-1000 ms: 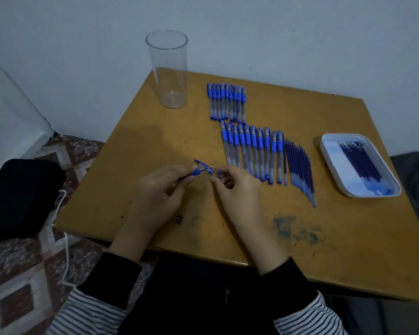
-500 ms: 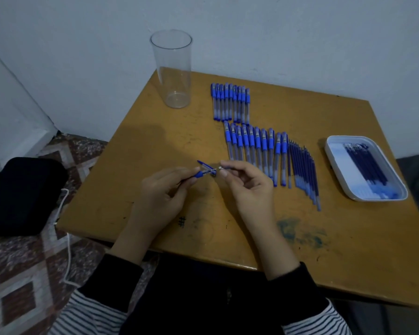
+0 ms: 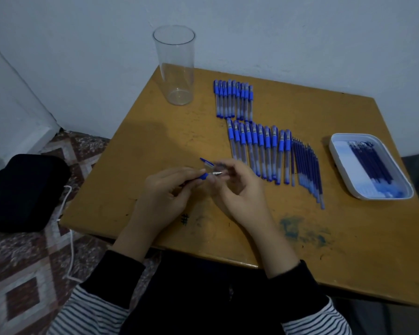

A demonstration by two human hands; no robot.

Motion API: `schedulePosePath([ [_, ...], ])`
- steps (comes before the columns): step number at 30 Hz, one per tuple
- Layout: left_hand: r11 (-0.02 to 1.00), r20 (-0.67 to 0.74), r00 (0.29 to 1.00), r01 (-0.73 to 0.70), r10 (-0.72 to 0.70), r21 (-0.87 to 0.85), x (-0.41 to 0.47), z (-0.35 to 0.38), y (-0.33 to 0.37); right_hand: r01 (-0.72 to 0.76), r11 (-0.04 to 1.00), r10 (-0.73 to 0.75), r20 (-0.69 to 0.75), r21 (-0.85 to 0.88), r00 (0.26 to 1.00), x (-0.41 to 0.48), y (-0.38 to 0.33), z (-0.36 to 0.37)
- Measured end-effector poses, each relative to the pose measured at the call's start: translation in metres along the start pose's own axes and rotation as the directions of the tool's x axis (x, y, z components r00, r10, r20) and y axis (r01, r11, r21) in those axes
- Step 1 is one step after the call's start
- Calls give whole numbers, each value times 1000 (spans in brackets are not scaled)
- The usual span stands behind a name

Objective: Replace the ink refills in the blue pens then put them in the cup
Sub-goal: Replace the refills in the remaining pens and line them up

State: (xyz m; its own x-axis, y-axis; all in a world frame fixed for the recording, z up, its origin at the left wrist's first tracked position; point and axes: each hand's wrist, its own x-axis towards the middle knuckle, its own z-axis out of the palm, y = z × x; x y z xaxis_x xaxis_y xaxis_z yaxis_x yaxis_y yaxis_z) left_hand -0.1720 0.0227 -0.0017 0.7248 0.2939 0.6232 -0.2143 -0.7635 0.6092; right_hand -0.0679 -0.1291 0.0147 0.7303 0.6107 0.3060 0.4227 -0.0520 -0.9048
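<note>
One tall clear plastic cup (image 3: 173, 66) stands upright near the far left corner of the yellow-brown wooden table (image 3: 140, 131). There is nothing in it.

Beside the cup lies a far row of blue capped pens (image 3: 234, 99), about ten, side by side and touching. Closer to the person lies a near row of blue pens (image 3: 259, 151), ten of them. Right beside that row is a row of thin dark blue ink refills (image 3: 307, 170). They are packed too tight to count well.

One white plastic tray (image 3: 341, 165) sits close to the right edge of the table. More dark refills lie in it in a bunch.

The left hand (image 3: 165, 192) grips one blue pen (image 3: 204, 176) with curled fingers. Its silver tip points to the right. The right hand (image 3: 237, 187) is up close to that tip, so the two hands are almost together. Its fingers are blurry, so I cannot tell if they pinch anything. One small blue pen cap (image 3: 206, 162) lies on the wood just past the hands.

There is bare wood between the cup and the hands. There is more bare wood at the front right, where a blue ink stain (image 3: 300, 232) marks the top.

On the tiled floor to the left sit one black bag (image 3: 22, 192) and one white cable (image 3: 69, 238).
</note>
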Motion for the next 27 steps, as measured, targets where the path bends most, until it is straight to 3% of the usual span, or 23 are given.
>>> schedulePosePath([
  [2,1000,-10,1000,8,-8,-19,0,0,1,37,998,-38,26,49,999,-1,-1,-1],
  [5,1000,4,1000,-4,4,-23,0,0,3,122,982,-122,9,-143,992,0,5,-2],
  [9,1000,-10,1000,-12,12,-6,0,0,3,33,999,-34,-62,-22,997,0,2,-2],
  [11,1000,-2,1000,-7,7,-1,0,-1,4,65,998,-65,-32,8,997,0,3,-3],
  [15,1000,23,1000,-20,20,3,-1,1,3,53,991,-62,-69,-124,996,1,5,-3],
  [19,1000,7,1000,-7,7,-4,0,0,1,25,1000,-25,-32,-12,999,0,-2,-3],
  [22,1000,31,999,-18,18,1,0,-1,2,101,988,-100,11,-115,995,1,5,-3],
  [27,999,52,998,-22,20,34,-1,-1,2,28,987,-34,-35,-161,999,0,7,2],
])
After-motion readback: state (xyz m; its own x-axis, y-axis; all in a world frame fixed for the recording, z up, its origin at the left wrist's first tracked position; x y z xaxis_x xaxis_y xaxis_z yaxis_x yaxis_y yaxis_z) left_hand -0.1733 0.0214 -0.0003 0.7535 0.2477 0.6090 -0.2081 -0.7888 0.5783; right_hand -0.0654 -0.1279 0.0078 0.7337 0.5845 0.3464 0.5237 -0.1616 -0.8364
